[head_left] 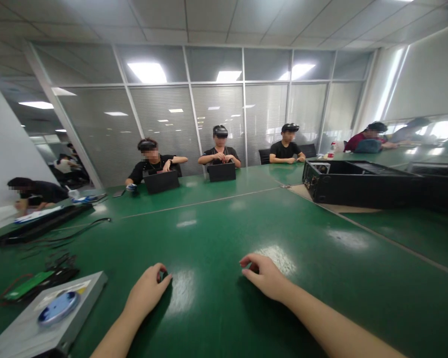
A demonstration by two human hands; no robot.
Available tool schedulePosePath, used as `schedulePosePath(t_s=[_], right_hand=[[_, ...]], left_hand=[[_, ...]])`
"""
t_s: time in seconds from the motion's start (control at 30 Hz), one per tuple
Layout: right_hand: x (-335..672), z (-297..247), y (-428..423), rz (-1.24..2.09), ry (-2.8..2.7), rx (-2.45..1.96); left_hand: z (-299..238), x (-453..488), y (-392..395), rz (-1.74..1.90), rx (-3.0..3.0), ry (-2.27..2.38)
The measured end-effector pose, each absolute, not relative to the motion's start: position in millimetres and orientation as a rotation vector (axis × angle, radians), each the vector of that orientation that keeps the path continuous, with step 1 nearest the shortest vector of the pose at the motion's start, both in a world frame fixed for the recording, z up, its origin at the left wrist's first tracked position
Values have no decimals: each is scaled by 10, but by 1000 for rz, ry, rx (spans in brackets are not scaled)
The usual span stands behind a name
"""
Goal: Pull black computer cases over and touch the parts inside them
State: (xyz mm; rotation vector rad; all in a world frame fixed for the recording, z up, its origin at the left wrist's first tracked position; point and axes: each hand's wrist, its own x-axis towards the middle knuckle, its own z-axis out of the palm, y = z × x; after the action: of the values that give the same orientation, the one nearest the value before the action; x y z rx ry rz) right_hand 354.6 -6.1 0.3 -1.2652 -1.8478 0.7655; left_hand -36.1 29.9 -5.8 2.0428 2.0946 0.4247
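Observation:
My left hand (146, 291) rests low over the green table (209, 233) with its fingers curled and thumb near the index finger. A small dark spot shows between them; whether it is an object or shadow, I cannot make out. To the right, my right hand (265, 276) is loosely curved just above the tabletop, thumb and index tips slightly apart and nothing seen between them. Left of my left hand lies a flat silver metal drive-like box (85, 293) with a round bluish disc (58, 307) on top. Neither hand touches it.
Behind the box lie a green circuit board (30, 285) and dark cables (85, 229). A long black panel (41, 223) lies far left. An open black computer case (358, 186) stands at right. Across the table, several people sit, two with black boxes (162, 182).

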Motion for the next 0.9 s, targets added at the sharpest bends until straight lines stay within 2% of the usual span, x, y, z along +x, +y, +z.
schedulePosePath(t_s=[0.9], right_hand=[[3535, -131, 73, 743, -1845, -1250]], left_hand=[[-8, -265, 314, 341, 2050, 2128]])
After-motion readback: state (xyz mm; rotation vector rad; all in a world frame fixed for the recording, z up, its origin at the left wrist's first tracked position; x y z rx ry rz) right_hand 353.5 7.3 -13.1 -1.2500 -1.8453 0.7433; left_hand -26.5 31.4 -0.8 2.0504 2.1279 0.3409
